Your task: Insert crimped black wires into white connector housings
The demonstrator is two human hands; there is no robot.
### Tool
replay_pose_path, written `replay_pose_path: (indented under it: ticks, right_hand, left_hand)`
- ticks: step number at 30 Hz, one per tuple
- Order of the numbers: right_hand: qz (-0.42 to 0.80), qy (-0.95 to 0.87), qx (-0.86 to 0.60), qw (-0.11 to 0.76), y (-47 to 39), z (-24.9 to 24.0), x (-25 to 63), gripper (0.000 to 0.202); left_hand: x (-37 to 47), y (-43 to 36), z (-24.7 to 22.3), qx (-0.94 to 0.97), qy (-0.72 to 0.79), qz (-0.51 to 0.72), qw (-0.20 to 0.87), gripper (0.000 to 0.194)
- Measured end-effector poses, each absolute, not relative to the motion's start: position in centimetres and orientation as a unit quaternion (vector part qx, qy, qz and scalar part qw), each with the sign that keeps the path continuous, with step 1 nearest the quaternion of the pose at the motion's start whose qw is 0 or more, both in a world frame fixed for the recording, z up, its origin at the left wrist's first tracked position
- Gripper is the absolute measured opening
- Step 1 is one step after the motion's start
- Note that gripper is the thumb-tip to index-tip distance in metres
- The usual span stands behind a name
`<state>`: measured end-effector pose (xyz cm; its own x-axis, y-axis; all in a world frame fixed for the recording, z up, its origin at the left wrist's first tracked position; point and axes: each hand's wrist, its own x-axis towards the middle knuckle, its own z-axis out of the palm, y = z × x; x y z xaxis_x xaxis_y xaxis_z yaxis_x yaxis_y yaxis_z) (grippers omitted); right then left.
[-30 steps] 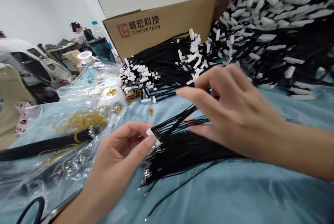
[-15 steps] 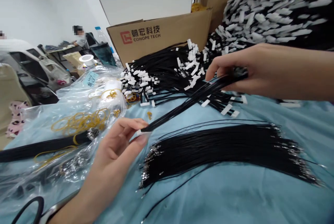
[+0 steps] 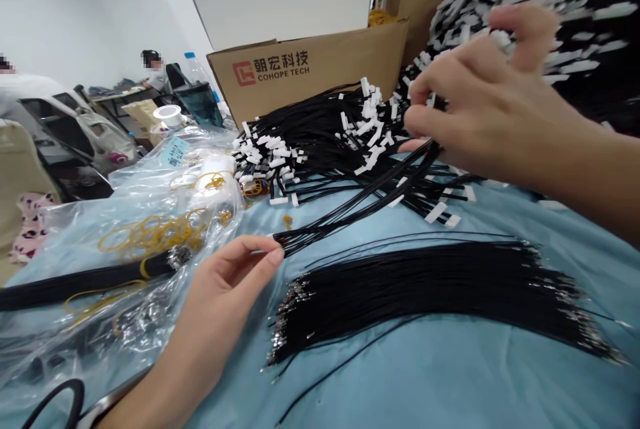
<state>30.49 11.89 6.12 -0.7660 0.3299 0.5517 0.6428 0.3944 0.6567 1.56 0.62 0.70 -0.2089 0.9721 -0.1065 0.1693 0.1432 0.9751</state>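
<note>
A bundle of black wires (image 3: 345, 207) runs slantwise between my two hands, above the blue cloth. My left hand (image 3: 235, 275) pinches its near end between thumb and forefinger; the white connector there is mostly covered by the fingertips. Higher up on the right, my right hand (image 3: 480, 95) is closed round the other part of the bundle, with its fingers bent and one finger raised. The far end of the wires is hidden by that hand. Below both hands lies a wide row of loose black wires (image 3: 425, 282) with bare metal terminals at both ends.
Behind is a heap of finished wires with white connectors (image 3: 373, 115), before a cardboard box (image 3: 320, 69). A larger heap (image 3: 530, 35) rises at the right. At left, yellow rubber bands (image 3: 155, 232) lie on clear plastic bags (image 3: 125, 322). A person (image 3: 157, 75) sits farther back.
My right hand has turned and lifted, with one finger now raised. My left fingertips have closed over the white connector, and the wires between the hands have spread slightly.
</note>
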Motion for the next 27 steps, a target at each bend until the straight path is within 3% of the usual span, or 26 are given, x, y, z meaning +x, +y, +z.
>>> replay_pose_path:
  ticks: [2, 5, 6, 8, 10, 14, 18, 27]
  right_hand:
    - [-0.411, -0.834, -0.351, 0.110, 12.0, 5.6, 30.8, 0.017]
    - [-0.288, -0.894, -0.330, 0.100, 10.8, 4.8, 30.2, 0.047]
    - [-0.232, -0.919, -0.298, 0.111, 9.9, 4.5, 29.5, 0.046]
    - [-0.083, -0.958, -0.238, 0.137, 7.6, 3.7, 27.4, 0.019]
    - [0.017, -0.963, -0.223, 0.153, 5.3, 2.6, 25.0, 0.013]
    - [-0.010, -0.957, -0.226, 0.183, 2.7, -0.4, 22.1, 0.011]
    - [0.099, -0.936, -0.268, 0.204, 2.7, -1.1, 21.9, 0.015]
    - [0.219, -0.874, -0.349, 0.258, 3.8, -0.6, 22.5, 0.014]
  left_hand:
    - [1.5, 0.8, 0.7, 0.466, 0.633, 0.449, 0.425, 0.008]
    - [1.6, 0.9, 0.6, 0.481, 0.631, 0.432, 0.429, 0.013]
    - [1.6, 0.9, 0.6, 0.487, 0.627, 0.429, 0.432, 0.017]
    - [1.6, 0.8, 0.6, 0.497, 0.619, 0.421, 0.439, 0.027]
    - [1.6, 0.8, 0.6, 0.506, 0.617, 0.412, 0.439, 0.031]
    - [1.8, 0.7, 0.7, 0.505, 0.624, 0.397, 0.445, 0.023]
    - [2.0, 0.7, 0.9, 0.484, 0.637, 0.399, 0.449, 0.017]
    - [2.3, 0.6, 0.9, 0.435, 0.618, 0.419, 0.503, 0.013]
